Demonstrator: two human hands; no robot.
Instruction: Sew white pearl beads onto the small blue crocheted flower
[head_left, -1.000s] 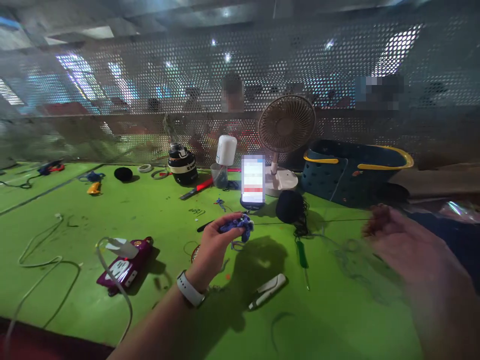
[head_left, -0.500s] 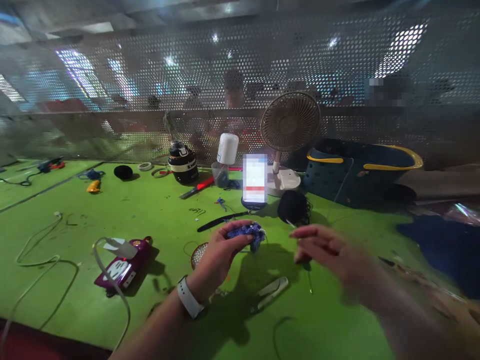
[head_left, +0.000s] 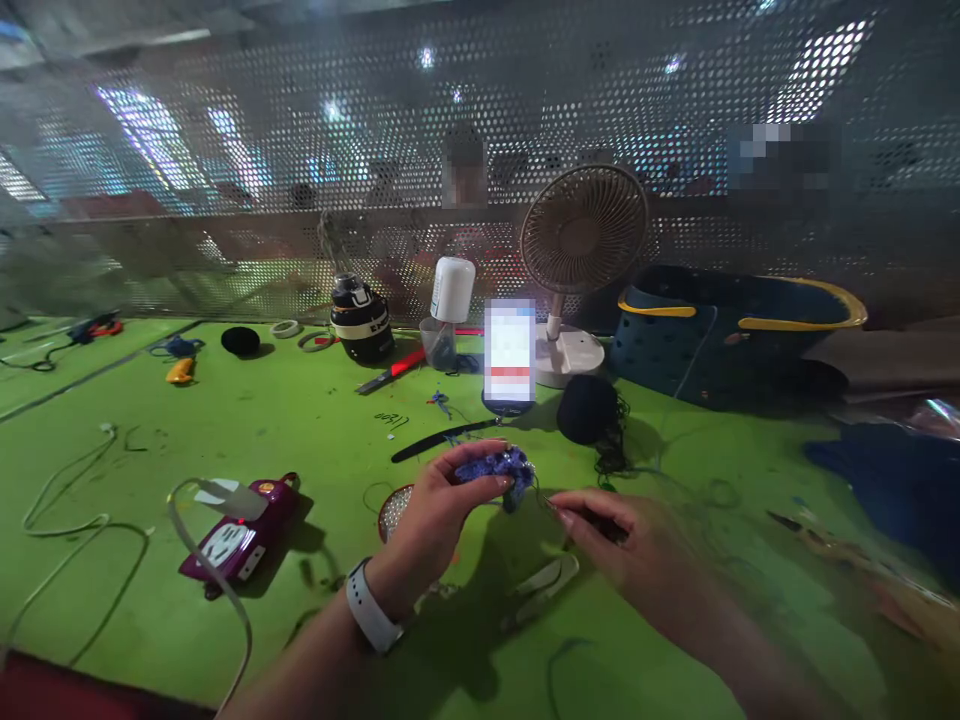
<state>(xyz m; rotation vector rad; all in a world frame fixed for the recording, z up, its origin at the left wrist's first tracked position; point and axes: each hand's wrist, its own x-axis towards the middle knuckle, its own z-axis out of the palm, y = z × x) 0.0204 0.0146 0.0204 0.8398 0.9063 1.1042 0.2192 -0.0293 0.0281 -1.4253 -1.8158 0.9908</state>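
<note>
My left hand (head_left: 442, 510), with a white watch band on its wrist, pinches a small blue-purple beaded yarn piece (head_left: 495, 470) between thumb and fingers. Just right of it, my right hand (head_left: 607, 525) is closed in a pinch on a thin thread (head_left: 544, 497) that reaches the piece's right edge; whether a needle is also in those fingers I cannot tell. A red-rimmed dish of pale beads (head_left: 394, 510) lies partly hidden behind my left hand. Below the hands is a white-handled tool (head_left: 547, 580), blurred. A dark yarn ball (head_left: 589, 410) sits beyond my right hand.
Behind the hands stand a lit phone (head_left: 510, 350), a fan (head_left: 581, 240), a black jug (head_left: 361, 325) and a blue basket (head_left: 675, 350) with yellow handles. To the left, a purple power strip (head_left: 247, 530) trails a white cable. Scissors (head_left: 825, 540) lie at right on the green table (head_left: 315, 640).
My right hand has moved left and closer to the beaded piece, its fingertips now pinching by its edge. My left hand keeps its hold. The view has shifted slightly.
</note>
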